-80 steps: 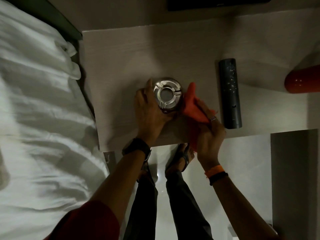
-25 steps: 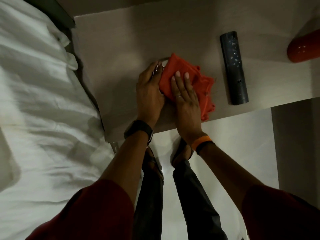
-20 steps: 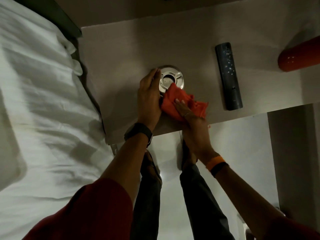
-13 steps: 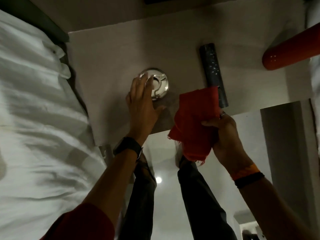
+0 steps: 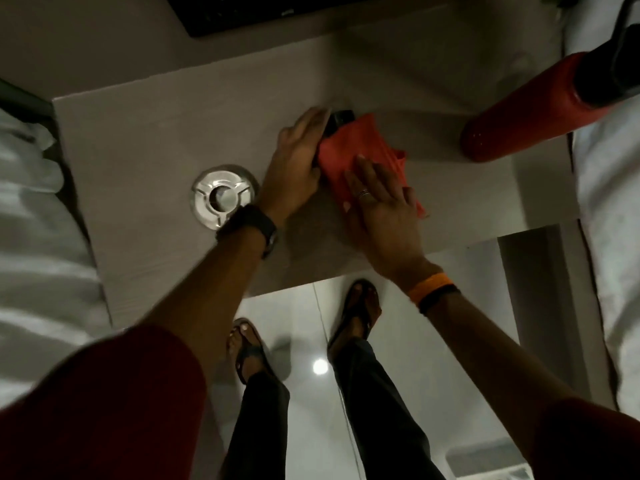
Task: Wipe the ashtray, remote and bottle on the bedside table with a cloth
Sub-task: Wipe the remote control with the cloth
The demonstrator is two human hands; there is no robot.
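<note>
Right hand (image 5: 379, 206) flat, fingers spread, pressing the orange cloth (image 5: 360, 152) onto the remote (image 5: 341, 119), mostly covered. Left hand (image 5: 298, 168) cupped along the remote's left side. Ashtray (image 5: 221, 195) uncovered, left of both hands on the bedside table (image 5: 156, 133). Red bottle (image 5: 526, 116) far right.

No lettering, label, brand or number can be read anywhere in my view. The red bottle (image 5: 530, 109) shows only pale specks near its base, too small and dim to make out. The remote (image 5: 341, 117) is nearly covered by the cloth (image 5: 356, 154), and its exposed end carries no legible marking.
</note>
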